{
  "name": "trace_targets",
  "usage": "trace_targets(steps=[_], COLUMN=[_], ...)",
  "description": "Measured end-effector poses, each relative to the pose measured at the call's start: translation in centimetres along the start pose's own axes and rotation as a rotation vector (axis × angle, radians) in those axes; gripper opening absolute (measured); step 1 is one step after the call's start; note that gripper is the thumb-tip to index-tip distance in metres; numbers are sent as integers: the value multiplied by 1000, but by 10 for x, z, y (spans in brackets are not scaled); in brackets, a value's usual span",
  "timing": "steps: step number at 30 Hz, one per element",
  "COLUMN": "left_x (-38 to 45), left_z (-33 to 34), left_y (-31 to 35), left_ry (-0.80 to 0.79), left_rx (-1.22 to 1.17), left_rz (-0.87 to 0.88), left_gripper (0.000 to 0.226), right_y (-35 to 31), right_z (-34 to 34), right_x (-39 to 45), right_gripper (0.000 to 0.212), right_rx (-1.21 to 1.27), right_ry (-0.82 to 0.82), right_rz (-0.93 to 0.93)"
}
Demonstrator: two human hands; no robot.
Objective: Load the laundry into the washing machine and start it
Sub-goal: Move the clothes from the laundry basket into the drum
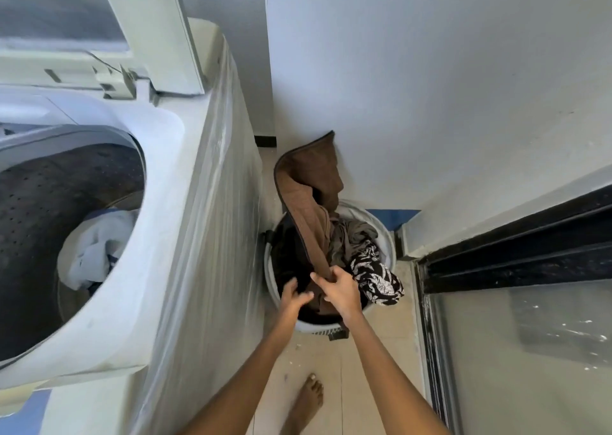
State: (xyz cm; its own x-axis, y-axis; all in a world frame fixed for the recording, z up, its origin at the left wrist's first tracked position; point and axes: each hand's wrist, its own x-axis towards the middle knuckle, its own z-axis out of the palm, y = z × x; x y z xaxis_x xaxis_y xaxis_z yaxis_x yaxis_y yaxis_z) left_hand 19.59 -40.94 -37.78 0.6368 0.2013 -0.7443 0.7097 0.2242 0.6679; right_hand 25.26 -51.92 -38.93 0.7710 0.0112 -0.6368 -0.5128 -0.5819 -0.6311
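Gripping brown towel [311, 182] near-end, right hand [339, 287]; long axis away.

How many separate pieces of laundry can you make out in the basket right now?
3 clearly: a brown towel gripped by the right hand, an olive-grey garment at the far side, and a black-and-white patterned cloth draped over the right rim. Dark items underneath may be hidden.

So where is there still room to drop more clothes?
The washing machine drum has room above the white clothes at its bottom. Bare floor tiles lie between the laundry basket and the glass door. The basket itself is crowded.
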Motion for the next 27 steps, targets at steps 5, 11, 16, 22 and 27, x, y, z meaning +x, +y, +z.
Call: trace_targets(steps=[5, 11, 16, 22, 27], left_x=[19, 41, 25, 10, 4], left_z=[18, 42, 57, 63, 49], left_y=[-53, -41, -32, 0, 24], left_ry=[34, 300, 282, 534, 561], left_rx=[533, 937, 375, 99, 110], left_rz=[44, 73, 114, 71, 162], left_gripper=[53, 48, 40, 39, 40], right_y=[12, 73, 101, 92, 84], right_z=[-11, -24, -13, 12, 10], right_x=[6, 22, 14, 9, 5], right_gripper=[12, 42, 90, 66, 33], right_rx=[302, -216, -389, -484, -236], right_ry=[-333, 485, 205, -106, -52], right_rz=[-5, -212, -40, 46, 143])
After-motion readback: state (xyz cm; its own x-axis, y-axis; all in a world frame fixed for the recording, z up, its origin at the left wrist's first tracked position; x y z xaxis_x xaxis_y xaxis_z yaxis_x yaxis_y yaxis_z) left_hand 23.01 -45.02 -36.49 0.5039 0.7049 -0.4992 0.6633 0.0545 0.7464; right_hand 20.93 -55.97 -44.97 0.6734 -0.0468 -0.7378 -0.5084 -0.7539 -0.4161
